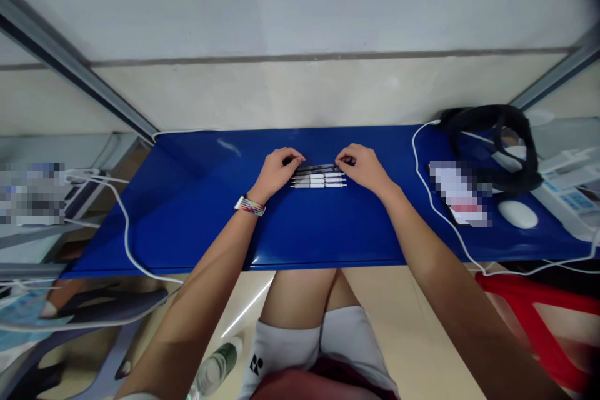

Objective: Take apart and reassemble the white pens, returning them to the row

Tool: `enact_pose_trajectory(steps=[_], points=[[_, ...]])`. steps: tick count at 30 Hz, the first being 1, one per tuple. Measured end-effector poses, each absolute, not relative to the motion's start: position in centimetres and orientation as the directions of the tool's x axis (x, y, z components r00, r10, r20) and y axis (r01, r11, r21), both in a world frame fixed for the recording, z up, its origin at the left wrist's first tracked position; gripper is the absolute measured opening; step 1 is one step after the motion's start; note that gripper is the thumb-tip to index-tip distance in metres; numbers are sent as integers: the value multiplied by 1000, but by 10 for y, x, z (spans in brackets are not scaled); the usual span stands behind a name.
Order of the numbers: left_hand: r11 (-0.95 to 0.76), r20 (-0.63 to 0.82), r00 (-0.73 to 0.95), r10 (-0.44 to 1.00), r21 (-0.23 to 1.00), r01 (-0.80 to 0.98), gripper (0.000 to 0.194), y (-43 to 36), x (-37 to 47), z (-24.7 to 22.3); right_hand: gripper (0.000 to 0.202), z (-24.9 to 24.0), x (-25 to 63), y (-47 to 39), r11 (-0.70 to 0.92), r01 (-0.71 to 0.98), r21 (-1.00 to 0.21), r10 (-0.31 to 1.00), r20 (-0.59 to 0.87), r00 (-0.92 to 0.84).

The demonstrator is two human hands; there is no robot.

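Several slim pens (319, 179) lie side by side in a tight row on the blue table (328, 225), with white barrels on the near ones and darker parts on the far ones. At the left end of the farthest pen (317, 167), my left hand (280, 170) has its thumb and fingers closed in a pinch. My right hand (360, 165) pinches at that pen's right end, its fingers curled. The fingertips partly cover the ends of the far pens. A colourful woven band with a white watch (250, 205) is on my left wrist.
On the table's right are a black head strap device (497, 150), a blurred phone (459, 194), a white mouse (518, 214) and a white cable (434, 203). Another cable (126, 231) crosses the left edge. A bottle (218, 365) is by my legs; a red chair (529, 325) stands right.
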State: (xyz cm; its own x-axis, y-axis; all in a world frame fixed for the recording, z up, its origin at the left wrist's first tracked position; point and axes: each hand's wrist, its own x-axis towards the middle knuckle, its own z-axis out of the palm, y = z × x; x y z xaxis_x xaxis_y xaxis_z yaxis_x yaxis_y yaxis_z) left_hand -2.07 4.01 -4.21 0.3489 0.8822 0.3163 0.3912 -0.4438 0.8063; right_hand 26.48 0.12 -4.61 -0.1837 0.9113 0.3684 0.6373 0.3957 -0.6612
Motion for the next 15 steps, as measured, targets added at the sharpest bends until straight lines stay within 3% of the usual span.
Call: enact_pose_trajectory(steps=[6,10,15], points=[[-298,287,116,951,950,94,18,37,-8,-47,16,-49,252,0,294,490,-821,922,379,82],[-236,236,-57,970,972,6,18,33,1,-53,22,-57,241,1,235,331,-914,918,320,233],[-242,238,-99,966,970,-29,19,29,7,-58,26,-68,226,-1,229,120,-966,918,255,304]])
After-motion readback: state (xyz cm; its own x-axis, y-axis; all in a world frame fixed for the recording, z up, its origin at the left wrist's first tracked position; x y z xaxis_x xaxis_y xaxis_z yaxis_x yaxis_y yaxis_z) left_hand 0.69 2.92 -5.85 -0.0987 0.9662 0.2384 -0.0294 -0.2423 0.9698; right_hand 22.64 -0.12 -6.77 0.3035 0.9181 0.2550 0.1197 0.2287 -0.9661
